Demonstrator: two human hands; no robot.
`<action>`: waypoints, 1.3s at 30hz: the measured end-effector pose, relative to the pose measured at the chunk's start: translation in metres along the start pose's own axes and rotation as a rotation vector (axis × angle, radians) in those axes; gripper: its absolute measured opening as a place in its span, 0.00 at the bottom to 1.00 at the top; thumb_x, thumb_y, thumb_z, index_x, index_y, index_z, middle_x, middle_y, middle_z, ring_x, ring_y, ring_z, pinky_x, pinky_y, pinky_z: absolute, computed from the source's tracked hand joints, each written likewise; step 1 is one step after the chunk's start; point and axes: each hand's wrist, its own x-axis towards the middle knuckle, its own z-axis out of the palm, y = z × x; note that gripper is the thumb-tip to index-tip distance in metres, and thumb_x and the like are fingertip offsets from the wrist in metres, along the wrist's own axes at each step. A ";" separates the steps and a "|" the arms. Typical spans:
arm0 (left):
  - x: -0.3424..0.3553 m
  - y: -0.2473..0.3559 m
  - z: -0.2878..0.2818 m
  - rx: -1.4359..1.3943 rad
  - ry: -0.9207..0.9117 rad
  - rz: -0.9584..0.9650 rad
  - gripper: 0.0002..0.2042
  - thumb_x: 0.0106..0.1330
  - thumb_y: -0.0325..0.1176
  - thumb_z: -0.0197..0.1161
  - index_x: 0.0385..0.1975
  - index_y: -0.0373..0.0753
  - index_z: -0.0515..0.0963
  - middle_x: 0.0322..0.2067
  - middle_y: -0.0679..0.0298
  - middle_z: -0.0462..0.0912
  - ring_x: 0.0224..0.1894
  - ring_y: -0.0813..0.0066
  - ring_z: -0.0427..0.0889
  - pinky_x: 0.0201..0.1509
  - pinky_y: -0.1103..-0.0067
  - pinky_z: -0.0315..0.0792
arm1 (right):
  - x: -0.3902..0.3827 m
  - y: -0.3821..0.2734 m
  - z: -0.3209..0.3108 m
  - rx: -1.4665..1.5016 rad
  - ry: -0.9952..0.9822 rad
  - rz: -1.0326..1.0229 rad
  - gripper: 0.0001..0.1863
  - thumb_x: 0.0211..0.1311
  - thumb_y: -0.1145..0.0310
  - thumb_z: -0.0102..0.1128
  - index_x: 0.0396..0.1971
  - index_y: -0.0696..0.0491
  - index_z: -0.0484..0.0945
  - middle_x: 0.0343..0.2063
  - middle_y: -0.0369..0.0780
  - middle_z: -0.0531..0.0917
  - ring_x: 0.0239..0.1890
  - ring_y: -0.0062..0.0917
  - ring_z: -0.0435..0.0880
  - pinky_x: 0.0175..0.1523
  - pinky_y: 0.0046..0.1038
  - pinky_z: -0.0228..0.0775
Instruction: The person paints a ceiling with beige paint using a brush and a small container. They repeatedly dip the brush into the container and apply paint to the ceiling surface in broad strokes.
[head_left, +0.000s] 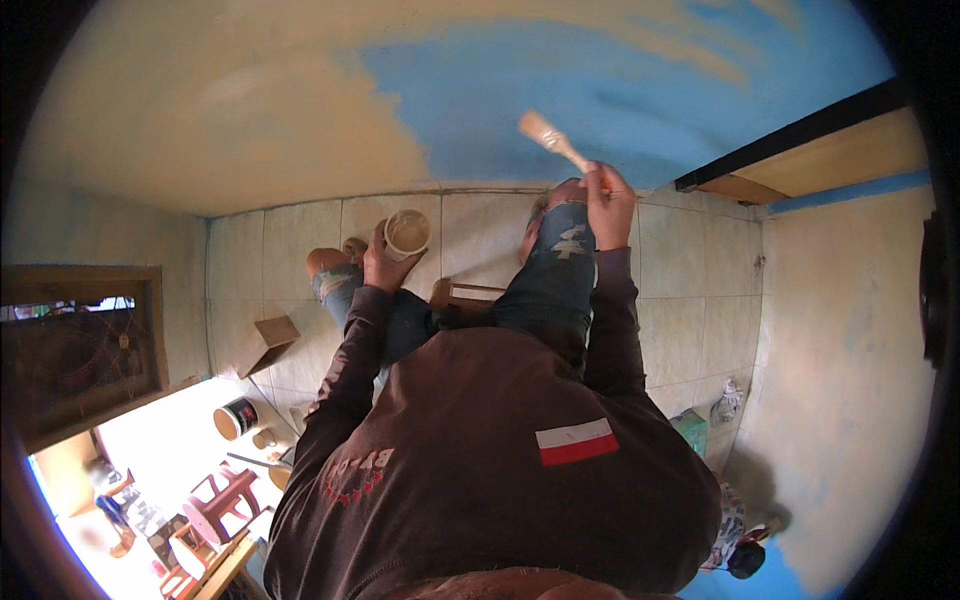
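Note:
My right hand [610, 207] is closed around the handle of a paintbrush [553, 138]. Its bristles are coated in beige paint and point up and left, in front of the blue part of the wall [480, 100]; whether they touch it I cannot tell. A round tub [408, 233] with pale beige paint inside is gripped by my left hand [385, 262], above my left knee. Beige paint [250, 110] covers the wall's left side, with a ragged border against the blue, and more beige streaks cross the upper right.
I sit low on a pale tiled floor [670, 270]. To my left lie a brown box [268, 345], a paint bucket [236, 419] and a reddish-brown chair [222, 503]. A dark-edged wooden ledge [800, 135] juts out at right. Behind on the right, a green box [690, 432] stands by the wall.

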 end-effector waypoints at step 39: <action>0.035 0.101 -0.026 -0.007 -0.164 0.280 0.46 0.43 0.33 0.83 0.67 0.39 0.67 0.60 0.51 0.77 0.63 0.51 0.75 0.66 0.63 0.72 | -0.028 -0.092 0.092 -0.359 -0.748 -0.631 0.10 0.63 0.61 0.64 0.31 0.52 0.82 0.27 0.40 0.83 0.38 0.39 0.82 0.40 0.40 0.75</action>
